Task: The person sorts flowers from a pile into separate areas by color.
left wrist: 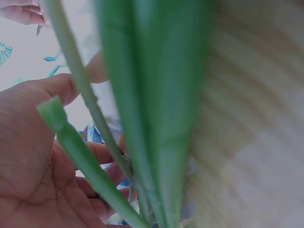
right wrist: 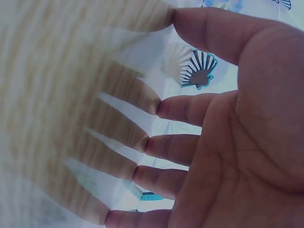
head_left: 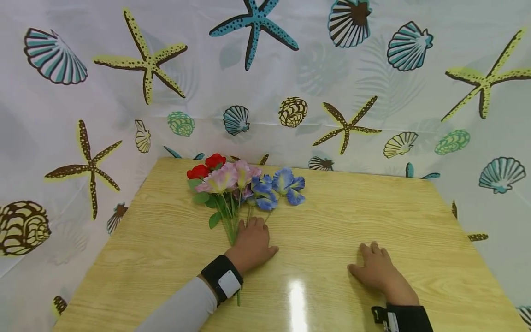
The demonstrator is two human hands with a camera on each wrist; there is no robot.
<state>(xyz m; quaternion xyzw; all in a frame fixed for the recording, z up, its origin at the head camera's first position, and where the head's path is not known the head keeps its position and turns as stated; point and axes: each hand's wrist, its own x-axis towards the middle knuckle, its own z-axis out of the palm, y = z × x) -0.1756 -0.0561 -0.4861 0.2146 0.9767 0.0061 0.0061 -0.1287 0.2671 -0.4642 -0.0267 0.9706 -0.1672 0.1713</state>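
Note:
A bunch of artificial flowers lies on the wooden table: red roses (head_left: 198, 172), pink blooms (head_left: 221, 179) and blue irises (head_left: 283, 180). Across their green stems (head_left: 227, 222) rests my left hand (head_left: 252, 245), thumb held out to the right. Close to the camera in the left wrist view, thick stems (left wrist: 156, 95) run past the palm, the fingers loosely bent and not closed round them. Well to the right of the bunch, my right hand (head_left: 378, 271) holds nothing. Its spread fingertips (right wrist: 164, 108) touch the tabletop in the right wrist view.
The light wood table (head_left: 365, 212) has a glossy top with a bright glare spot near the front. Behind it and along both sides hangs a white cloth (head_left: 265, 87) printed with starfish and shells. Black bands (head_left: 222, 278) circle both wrists.

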